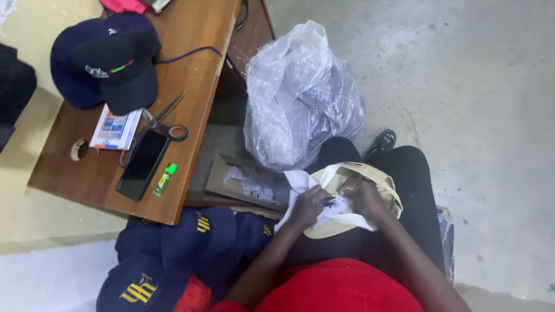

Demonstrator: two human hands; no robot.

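A brown wooden table [196,34] carries navy caps [104,63], scissors [165,121], phone [143,163].

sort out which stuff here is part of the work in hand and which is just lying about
In hand: beige cap on the lap, white paper, left hand, right hand.

Lying about: scissors, phone, lighter, dark cap on the table, plastic bag, navy caps.

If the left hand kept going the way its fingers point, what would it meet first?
The left hand rests on the beige cap in the lap, fingers pointing toward the right hand. Going straight on, it would probably meet the white paper between them, then the right hand; depth is unclear.
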